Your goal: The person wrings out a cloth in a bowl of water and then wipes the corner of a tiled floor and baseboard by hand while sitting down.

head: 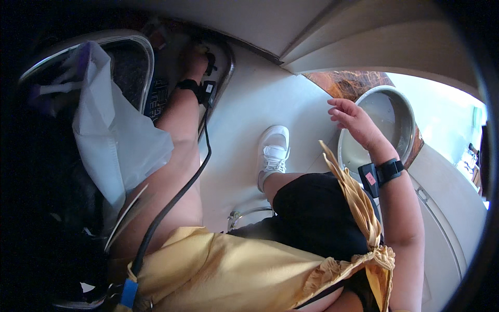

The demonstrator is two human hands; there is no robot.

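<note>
My left hand (196, 61) reaches down into deep shadow, inside a low tray-like shelf with a rounded metal rim (232, 64). A small black object (211, 64) lies against its fingers; the shadow hides whether they grip it. My right hand (351, 119) is in the air with its fingers loosely bent and apart, holding nothing. Just beyond and partly beneath it is a round metal basin (408, 107) with cloudy liquid inside. A pale, translucent plastic bag (117, 136) hangs beside my left forearm, over a higher metal rim (150, 58).
The basin stands on a brown patterned surface (331, 84). A pale panel (374, 50) juts in overhead. My white shoe (273, 152) is on the light floor (237, 117), near a curved chrome leg (253, 210). A black cable (183, 179) runs along my left arm.
</note>
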